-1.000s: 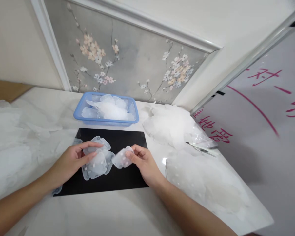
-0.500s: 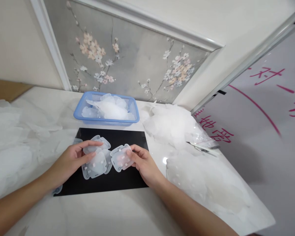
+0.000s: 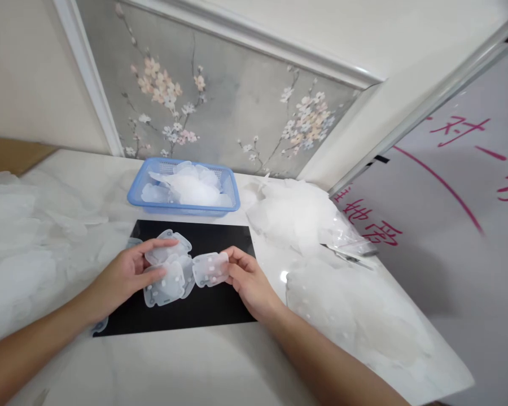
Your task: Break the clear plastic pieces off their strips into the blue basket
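Above a black mat [image 3: 173, 321], my left hand [image 3: 131, 270] pinches several overlapping translucent pieces [image 3: 165, 285] between thumb and fingers. These pieces have notched edges, small slots and pale dots. My right hand [image 3: 248, 276] grips the right edge of a single translucent piece [image 3: 209, 269], which is tilted and close beside the left bunch. Part of another such piece [image 3: 99, 326] shows at the mat's lower left corner.
Behind the mat, a blue basket [image 3: 182, 210] holds translucent pieces. White translucent piles lie at the left [image 3: 17, 237] and right [image 3: 296, 211]. Scissors or a similar tool [image 3: 351, 258] lie at the right, near a whiteboard [image 3: 461, 225] with red writing.
The single piece in my right hand has tilted and appears flatter. The bunch in my left hand has shifted slightly right.
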The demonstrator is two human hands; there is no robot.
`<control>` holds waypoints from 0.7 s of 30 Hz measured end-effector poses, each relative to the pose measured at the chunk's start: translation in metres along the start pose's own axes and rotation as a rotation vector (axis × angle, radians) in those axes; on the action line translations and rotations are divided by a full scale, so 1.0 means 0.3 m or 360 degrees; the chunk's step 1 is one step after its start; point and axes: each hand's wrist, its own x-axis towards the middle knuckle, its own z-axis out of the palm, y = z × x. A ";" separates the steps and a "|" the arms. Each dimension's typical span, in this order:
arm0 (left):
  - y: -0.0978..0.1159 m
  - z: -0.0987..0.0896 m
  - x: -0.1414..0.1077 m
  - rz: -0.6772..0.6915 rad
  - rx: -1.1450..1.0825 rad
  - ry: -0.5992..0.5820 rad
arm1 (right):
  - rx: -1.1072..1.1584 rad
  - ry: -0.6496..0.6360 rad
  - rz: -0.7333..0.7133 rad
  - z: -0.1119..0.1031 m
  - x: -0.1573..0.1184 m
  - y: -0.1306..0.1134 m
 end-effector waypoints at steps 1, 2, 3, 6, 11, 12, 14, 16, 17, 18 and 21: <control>-0.003 0.000 0.001 0.0000 -0.0040 -0.0014 | -0.0027 0.0021 -0.0018 -0.001 -0.001 -0.005; -0.006 -0.001 0.004 0.0001 -0.0083 -0.0049 | -0.0074 0.0039 -0.0033 -0.002 -0.002 -0.009; -0.010 -0.002 0.006 0.0009 -0.0129 -0.0093 | -0.0140 0.0056 -0.0045 -0.002 -0.004 -0.014; -0.017 0.000 0.009 0.0073 -0.0273 -0.0210 | -0.0434 0.0113 -0.0103 0.007 -0.008 -0.018; -0.011 0.020 0.001 0.0130 -0.0400 -0.0313 | -0.0705 -0.0001 -0.0084 0.042 -0.008 0.002; -0.010 0.022 0.000 0.0123 -0.0423 -0.0312 | -0.0666 -0.0048 -0.0061 0.045 -0.007 0.005; -0.008 0.021 -0.001 0.0090 -0.0469 -0.0280 | -0.0517 -0.0065 -0.0035 0.043 -0.002 0.008; -0.007 0.014 0.001 0.0027 -0.0498 -0.0211 | -0.0328 0.0002 0.0000 0.030 0.003 0.004; -0.006 0.009 0.002 -0.0004 -0.0506 -0.0167 | -0.0240 0.0032 0.0027 0.021 0.005 0.000; -0.004 0.004 0.004 -0.0031 -0.0508 -0.0120 | -0.0163 0.0045 0.0053 0.012 0.007 -0.004; 0.008 -0.002 0.005 -0.0090 -0.0485 0.0000 | -0.0027 0.0006 0.0090 -0.010 0.010 -0.014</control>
